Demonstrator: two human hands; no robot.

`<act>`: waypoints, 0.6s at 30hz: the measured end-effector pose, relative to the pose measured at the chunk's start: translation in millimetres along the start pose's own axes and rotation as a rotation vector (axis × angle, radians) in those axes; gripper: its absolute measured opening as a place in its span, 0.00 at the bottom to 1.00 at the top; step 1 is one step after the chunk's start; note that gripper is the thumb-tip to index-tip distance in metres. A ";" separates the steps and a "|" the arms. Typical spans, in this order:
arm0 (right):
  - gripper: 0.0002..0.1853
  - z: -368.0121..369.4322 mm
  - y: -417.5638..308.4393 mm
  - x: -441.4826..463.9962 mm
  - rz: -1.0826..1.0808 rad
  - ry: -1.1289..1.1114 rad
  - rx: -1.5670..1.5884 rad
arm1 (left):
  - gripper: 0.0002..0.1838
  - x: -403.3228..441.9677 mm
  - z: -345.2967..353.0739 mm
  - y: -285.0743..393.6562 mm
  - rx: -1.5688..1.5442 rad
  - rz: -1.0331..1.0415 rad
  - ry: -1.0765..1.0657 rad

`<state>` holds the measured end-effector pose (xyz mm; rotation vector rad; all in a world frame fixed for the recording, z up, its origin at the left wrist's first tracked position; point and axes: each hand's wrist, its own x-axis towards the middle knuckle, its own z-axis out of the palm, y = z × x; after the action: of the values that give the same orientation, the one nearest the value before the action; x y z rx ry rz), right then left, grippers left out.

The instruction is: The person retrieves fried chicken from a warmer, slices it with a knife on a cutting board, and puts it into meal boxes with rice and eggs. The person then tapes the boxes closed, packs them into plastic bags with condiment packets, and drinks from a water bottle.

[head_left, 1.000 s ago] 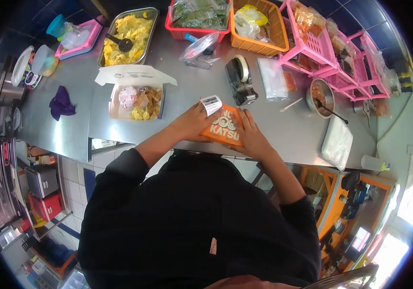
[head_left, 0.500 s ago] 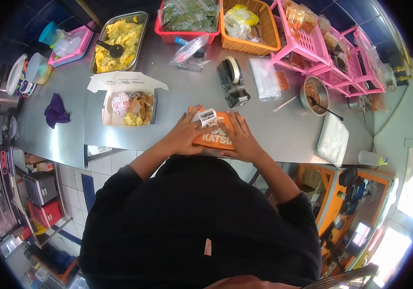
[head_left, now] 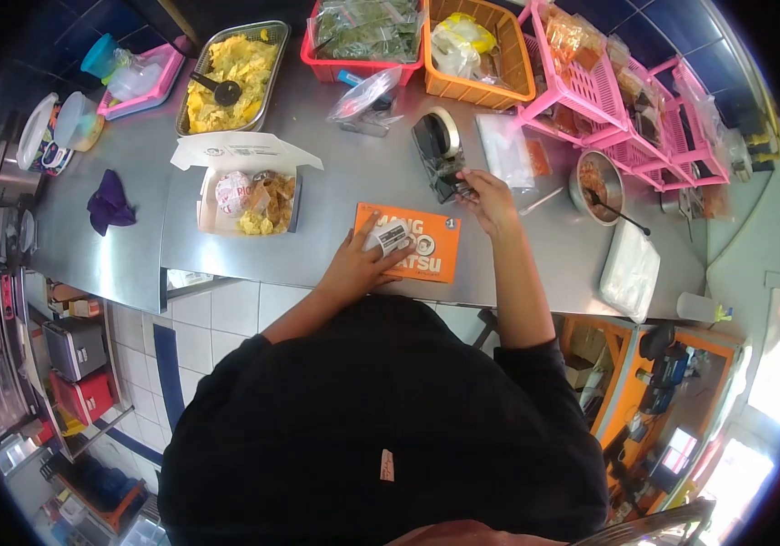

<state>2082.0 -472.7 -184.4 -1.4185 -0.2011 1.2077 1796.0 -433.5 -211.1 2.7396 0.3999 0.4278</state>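
A closed orange cardboard box (head_left: pixel 440 259) with white lettering lies at the table's front edge. My left hand (head_left: pixel 360 266) rests on its left part, fingers spread, steadying a small white printed slip (head_left: pixel 388 238) on the lid. Beyond the box's right corner, my right hand (head_left: pixel 488 202) is closed in a pinch at the near end of a black tape dispenser (head_left: pixel 428 146). Its fingertips seem to grip the tape's end, though the clear strip itself barely shows. The tape roll (head_left: pixel 444 132) sits in the dispenser.
An open food box (head_left: pixel 217 218) with a wrapped round item stands left. Behind are a tray of yellow food (head_left: pixel 267 86), a red basket (head_left: pixel 362 71) and an orange basket (head_left: pixel 476 89). Right are pink racks (head_left: pixel 581 109), a metal bowl (head_left: pixel 615 187) and plastic bags (head_left: pixel 631 268).
My right hand has left the orange box and moved up and right to the tape dispenser. My left hand stays on the box and slip.
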 end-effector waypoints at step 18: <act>0.11 61.8 32.6 -86.9 0.059 -0.285 -0.540 | 0.24 -10.7 8.4 -13.0 0.067 -0.281 0.443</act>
<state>1981.2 -505.5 -149.9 -1.7114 -0.7319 1.4707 1786.2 -427.6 -226.1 2.5793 0.9097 0.9576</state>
